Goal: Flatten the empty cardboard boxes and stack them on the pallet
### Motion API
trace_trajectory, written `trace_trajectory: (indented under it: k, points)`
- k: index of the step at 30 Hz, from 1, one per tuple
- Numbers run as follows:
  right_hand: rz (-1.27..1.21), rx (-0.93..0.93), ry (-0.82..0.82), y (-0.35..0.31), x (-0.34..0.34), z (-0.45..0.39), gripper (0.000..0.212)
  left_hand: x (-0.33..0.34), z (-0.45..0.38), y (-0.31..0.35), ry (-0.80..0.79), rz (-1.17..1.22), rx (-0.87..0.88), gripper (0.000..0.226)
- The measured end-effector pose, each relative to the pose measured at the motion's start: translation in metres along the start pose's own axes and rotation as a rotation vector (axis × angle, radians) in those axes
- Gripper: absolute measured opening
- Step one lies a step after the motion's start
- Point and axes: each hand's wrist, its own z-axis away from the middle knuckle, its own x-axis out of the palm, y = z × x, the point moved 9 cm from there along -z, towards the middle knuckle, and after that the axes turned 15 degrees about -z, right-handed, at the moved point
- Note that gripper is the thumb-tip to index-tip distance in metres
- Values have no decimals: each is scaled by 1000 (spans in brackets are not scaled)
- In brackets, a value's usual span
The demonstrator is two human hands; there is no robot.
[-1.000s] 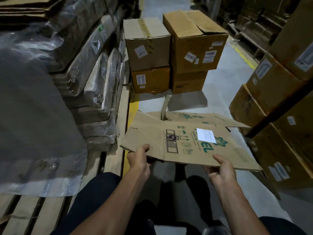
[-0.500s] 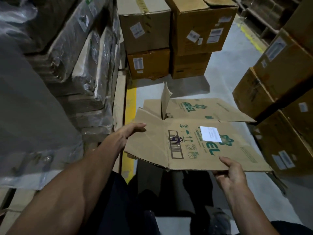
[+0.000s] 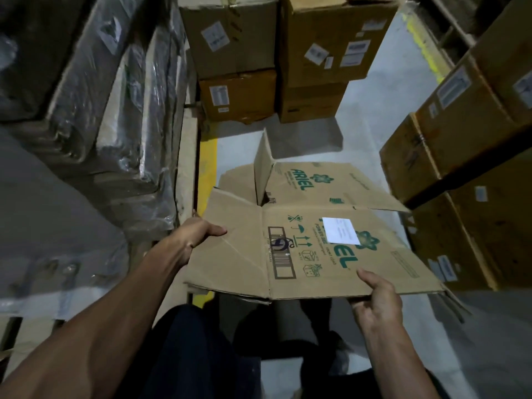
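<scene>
Both hands had the flattened brown cardboard box with green Ariel print (image 3: 311,240), held level over the grey concrete floor (image 3: 371,110): the left hand (image 3: 195,234) gripped its left edge, the right hand (image 3: 377,295) pinched its near edge. One brown flap (image 3: 263,165) stood upright at the far side. The box's long axis ran left to right, and the wooden pallet (image 3: 187,156) with plastic-wrapped flattened cardboard (image 3: 121,116) lay to the left, nearer the left hand.
</scene>
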Motion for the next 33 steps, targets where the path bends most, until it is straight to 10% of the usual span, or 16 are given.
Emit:
trace_trajectory:
  k: [6,33]
  points:
    - [18,54,76,-45,27,86,49,-32,110,53,50,-17,15,10]
    - [2,393,-346,-244,140,282,49,-47,507,232,496,160,403,11]
